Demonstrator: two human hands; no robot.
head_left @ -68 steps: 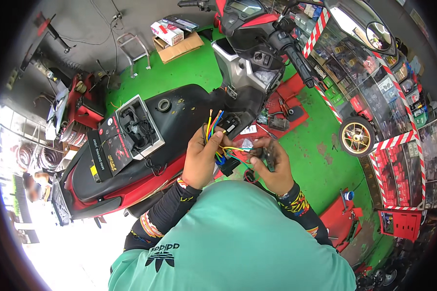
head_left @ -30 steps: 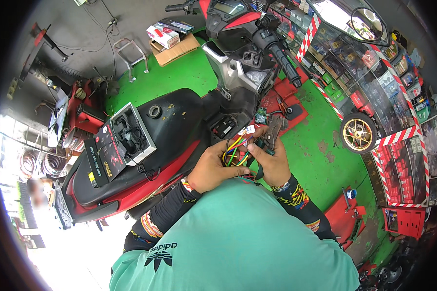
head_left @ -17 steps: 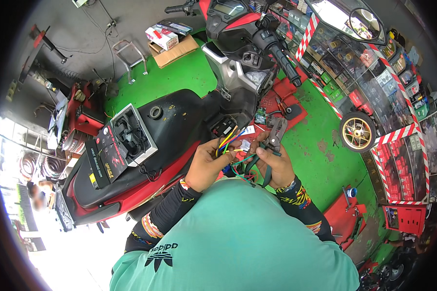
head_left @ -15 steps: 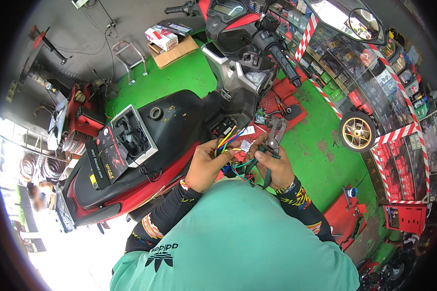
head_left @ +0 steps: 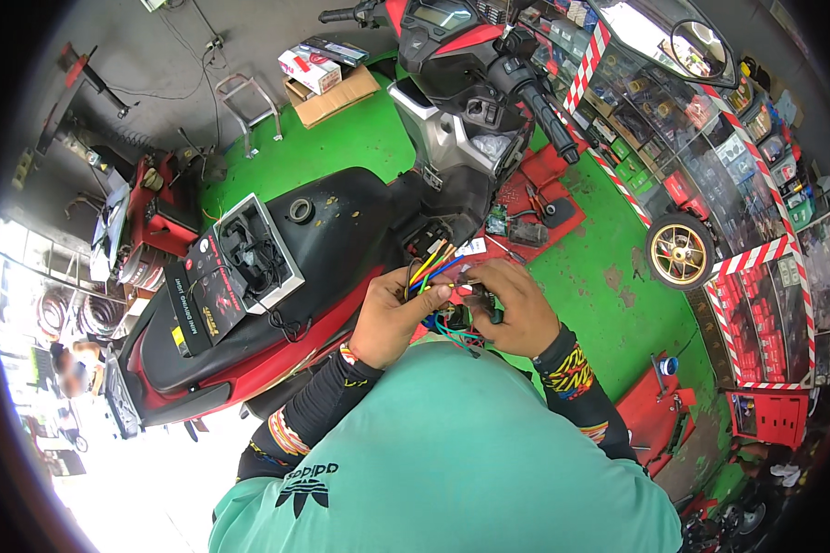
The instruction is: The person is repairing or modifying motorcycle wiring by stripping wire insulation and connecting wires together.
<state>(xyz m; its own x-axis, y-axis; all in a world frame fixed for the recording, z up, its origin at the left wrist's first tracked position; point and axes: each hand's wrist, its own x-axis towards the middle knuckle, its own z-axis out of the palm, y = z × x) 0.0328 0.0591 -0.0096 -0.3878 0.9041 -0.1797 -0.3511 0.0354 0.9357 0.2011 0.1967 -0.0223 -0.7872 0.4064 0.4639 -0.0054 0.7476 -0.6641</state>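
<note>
My left hand (head_left: 392, 313) is closed, thumb and fingertips pinching a bundle of wires (head_left: 431, 264) with yellow and blue strands. Beside it, touching or nearly touching the wire ends, my right hand (head_left: 518, 309) is curled around pliers, of which only a dark handle end (head_left: 496, 315) shows; the jaws are hidden by the fingers. Below both hands hang thin green and red wires (head_left: 456, 334) in front of my shirt. The wires lie beside the red and black scooter (head_left: 346, 217), near its opened middle section.
An open box (head_left: 290, 267) with a black cable and parts rests on the scooter seat. A red tray (head_left: 563, 207) with tools lies on the green floor beyond my hands. Glass display cases (head_left: 655, 138) and a gold-rimmed wheel (head_left: 679, 251) stand right; cartons (head_left: 337, 97) sit behind.
My right hand has turned over and moved closer to the left hand. The pliers' jaws, which pointed up and away, are now hidden. The left hand keeps its pinch on the wires.
</note>
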